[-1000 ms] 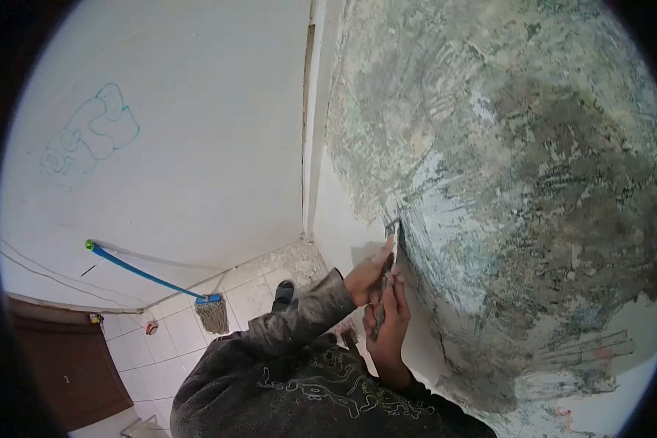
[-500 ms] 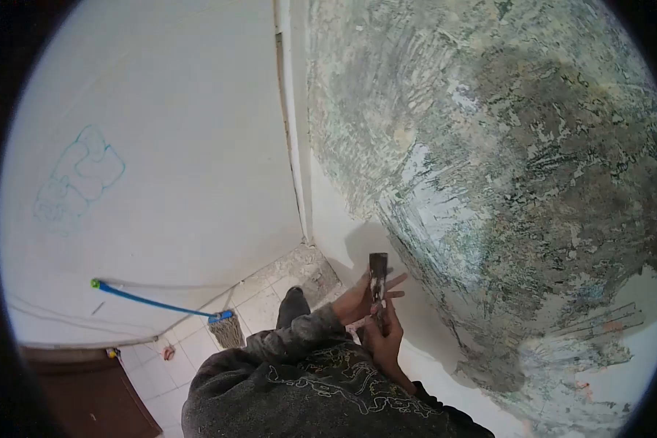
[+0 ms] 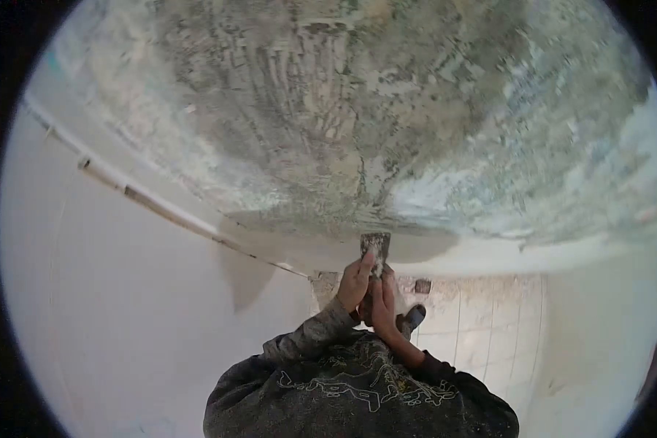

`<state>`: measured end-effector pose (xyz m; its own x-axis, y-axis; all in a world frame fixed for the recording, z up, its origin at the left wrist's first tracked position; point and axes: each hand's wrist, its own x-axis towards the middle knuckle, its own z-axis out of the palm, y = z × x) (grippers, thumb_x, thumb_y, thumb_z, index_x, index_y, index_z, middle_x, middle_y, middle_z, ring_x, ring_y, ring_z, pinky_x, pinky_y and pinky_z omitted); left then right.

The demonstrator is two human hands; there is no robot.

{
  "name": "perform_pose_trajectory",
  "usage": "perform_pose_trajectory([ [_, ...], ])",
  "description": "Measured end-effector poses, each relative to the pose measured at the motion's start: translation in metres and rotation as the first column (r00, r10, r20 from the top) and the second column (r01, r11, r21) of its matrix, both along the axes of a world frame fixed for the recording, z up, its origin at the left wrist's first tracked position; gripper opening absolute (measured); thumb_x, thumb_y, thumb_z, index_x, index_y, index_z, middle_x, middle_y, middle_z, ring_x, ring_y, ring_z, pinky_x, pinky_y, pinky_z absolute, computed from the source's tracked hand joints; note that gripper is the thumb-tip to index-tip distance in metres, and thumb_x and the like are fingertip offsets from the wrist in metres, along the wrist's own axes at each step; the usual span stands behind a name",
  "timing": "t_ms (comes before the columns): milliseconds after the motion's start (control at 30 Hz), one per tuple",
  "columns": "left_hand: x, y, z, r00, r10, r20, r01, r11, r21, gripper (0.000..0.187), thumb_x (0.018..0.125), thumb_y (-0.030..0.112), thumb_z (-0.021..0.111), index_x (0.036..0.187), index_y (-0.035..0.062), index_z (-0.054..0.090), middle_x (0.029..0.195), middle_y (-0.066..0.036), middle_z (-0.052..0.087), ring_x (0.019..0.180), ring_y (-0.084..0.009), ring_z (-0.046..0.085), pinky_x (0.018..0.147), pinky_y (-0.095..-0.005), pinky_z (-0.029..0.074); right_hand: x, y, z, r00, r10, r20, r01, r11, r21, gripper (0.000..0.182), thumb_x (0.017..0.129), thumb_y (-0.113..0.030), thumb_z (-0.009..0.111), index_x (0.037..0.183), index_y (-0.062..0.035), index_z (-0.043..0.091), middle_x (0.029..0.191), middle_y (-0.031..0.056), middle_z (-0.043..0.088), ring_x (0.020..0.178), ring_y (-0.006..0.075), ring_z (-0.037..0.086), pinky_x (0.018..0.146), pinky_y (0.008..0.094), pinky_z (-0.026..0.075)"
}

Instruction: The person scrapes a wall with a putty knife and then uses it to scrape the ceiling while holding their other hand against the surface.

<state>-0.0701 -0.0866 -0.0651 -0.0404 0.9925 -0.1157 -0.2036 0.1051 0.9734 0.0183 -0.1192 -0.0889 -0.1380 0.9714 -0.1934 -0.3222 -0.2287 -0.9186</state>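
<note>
A scraper [image 3: 376,244] with a wide, flat, plaster-smeared blade is held upright in front of my chest, its blade end towards the wall. My left hand [image 3: 353,286] is closed on it from the left, with the thumb laid along the base of the blade. Lower down, my right hand [image 3: 384,306] presses against the handle from the right, its fingers pointing up towards the blade. Most of the handle is hidden by my hands. Just beyond the blade, the patchy, scraped wall [image 3: 328,131] shows grey and green areas with white remnants.
To the left is a plain white wall [image 3: 139,292], with a damaged strip [image 3: 160,208] along the corner. Below lies a tiled floor [image 3: 482,328] with debris along the wall. A small dark square piece [image 3: 423,286] lies near my shoe [image 3: 416,315].
My view has turned right to face the scraped wall, and the mop has gone out of sight. My left hand, whose fingers were stretched out beside the scraper, is now closed on it.
</note>
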Motion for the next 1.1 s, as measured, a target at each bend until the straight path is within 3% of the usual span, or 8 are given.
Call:
perform_pose_trajectory([
  [67, -0.016, 0.006, 0.002, 0.985, -0.068, -0.156, 0.072, 0.997, 0.021, 0.046, 0.096, 0.039, 0.038, 0.086, -0.0001, 0.06, 0.07, -0.002, 0.057, 0.063, -0.0104, 0.052, 0.061, -0.0269, 0.045, -0.021, -0.014, 0.0, 0.993, -0.112, -0.048, 0.11, 0.993, -0.036, 0.032, 0.098, -0.031, 0.031, 0.105, -0.0037, 0.045, 0.058, 0.0026, 0.048, 0.04, 0.0114, 0.044, 0.037, 0.0256, 0.038],
  [200, -0.05, 0.01, 0.039, 0.953, -0.295, 0.07, 0.298, 0.953, -0.046, 0.038, 0.095, 0.034, 0.041, 0.09, -0.0001, 0.057, 0.069, -0.001, 0.051, 0.065, -0.0095, 0.048, 0.062, -0.0247, 0.042, -0.055, -0.024, 0.052, 0.955, -0.037, -0.294, -0.019, 0.982, -0.186, 0.035, 0.097, -0.041, 0.028, 0.096, -0.0093, 0.044, 0.056, 0.0032, 0.045, 0.036, 0.0145, 0.043, 0.034, 0.0279, 0.039],
  [233, -0.055, 0.01, 0.055, 0.938, -0.33, 0.103, 0.342, 0.93, -0.134, 0.037, 0.096, 0.034, 0.038, 0.104, 0.0005, 0.053, 0.079, -0.001, 0.052, 0.069, -0.0137, 0.05, 0.067, -0.0292, 0.044, -0.065, -0.024, 0.063, 0.928, -0.082, -0.364, -0.002, 0.974, -0.224, 0.035, 0.097, -0.042, 0.028, 0.096, -0.0099, 0.044, 0.054, 0.0031, 0.043, 0.035, 0.0144, 0.041, 0.032, 0.027, 0.037],
  [367, -0.088, 0.015, 0.062, 0.379, -0.361, 0.852, 0.65, 0.759, 0.032, 0.052, 0.092, 0.044, 0.042, 0.121, 0.0012, 0.043, 0.085, -0.002, 0.047, 0.083, -0.0192, 0.05, 0.079, -0.0348, 0.042, -0.093, -0.032, 0.119, 0.836, -0.221, -0.503, 0.032, 0.934, -0.357, 0.035, 0.095, -0.047, 0.031, 0.093, -0.014, 0.042, 0.053, 0.0024, 0.039, 0.035, 0.0154, 0.039, 0.033, 0.0278, 0.034],
  [467, -0.075, 0.013, 0.03, -0.156, -0.252, 0.955, 0.66, 0.692, 0.291, 0.048, 0.092, 0.036, 0.045, 0.121, -0.0014, 0.039, 0.085, -0.004, 0.049, 0.084, -0.0183, 0.052, 0.082, -0.0323, 0.043, -0.112, -0.034, 0.123, 0.754, -0.242, -0.61, -0.012, 0.924, -0.381, 0.032, 0.094, -0.048, 0.032, 0.092, -0.0173, 0.042, 0.054, 0.0011, 0.037, 0.037, 0.0154, 0.039, 0.034, 0.0277, 0.033],
  [633, -0.068, 0.012, 0.038, -0.375, -0.084, 0.923, 0.551, 0.781, 0.294, 0.029, 0.096, 0.019, 0.037, 0.12, 0.0034, 0.032, 0.081, -0.001, 0.048, 0.072, -0.0119, 0.052, 0.071, -0.0261, 0.045, -0.12, -0.034, 0.134, 0.663, -0.323, -0.675, -0.029, 0.89, -0.455, 0.031, 0.095, -0.047, 0.031, 0.094, -0.0178, 0.042, 0.057, 0.0005, 0.038, 0.04, 0.0142, 0.037, 0.035, 0.0271, 0.032],
  [967, -0.078, 0.031, 0.035, -0.395, -0.254, 0.883, 0.57, 0.686, 0.452, 0.02, 0.095, 0.005, 0.035, 0.113, -0.0032, 0.036, 0.083, -0.002, 0.047, 0.063, -0.0058, 0.049, 0.064, -0.0198, 0.044, -0.124, -0.032, 0.12, 0.675, -0.234, -0.7, -0.043, 0.934, -0.354, 0.029, 0.095, -0.047, 0.028, 0.099, -0.0196, 0.04, 0.059, -0.0001, 0.034, 0.042, 0.0132, 0.035, 0.036, 0.0256, 0.031],
  [1100, -0.089, 0.029, 0.032, -0.305, -0.344, 0.888, 0.502, 0.735, 0.456, 0.056, 0.078, -0.009, 0.058, 0.126, -0.0067, 0.029, 0.095, 0.0, 0.042, 0.074, -0.0027, 0.046, 0.072, -0.0159, 0.041, -0.138, -0.029, 0.139, 0.653, -0.303, -0.694, -0.002, 0.916, -0.401, 0.029, 0.095, -0.047, 0.028, 0.099, -0.0207, 0.04, 0.059, -0.0008, 0.033, 0.042, 0.0125, 0.034, 0.037, 0.0252, 0.031],
])
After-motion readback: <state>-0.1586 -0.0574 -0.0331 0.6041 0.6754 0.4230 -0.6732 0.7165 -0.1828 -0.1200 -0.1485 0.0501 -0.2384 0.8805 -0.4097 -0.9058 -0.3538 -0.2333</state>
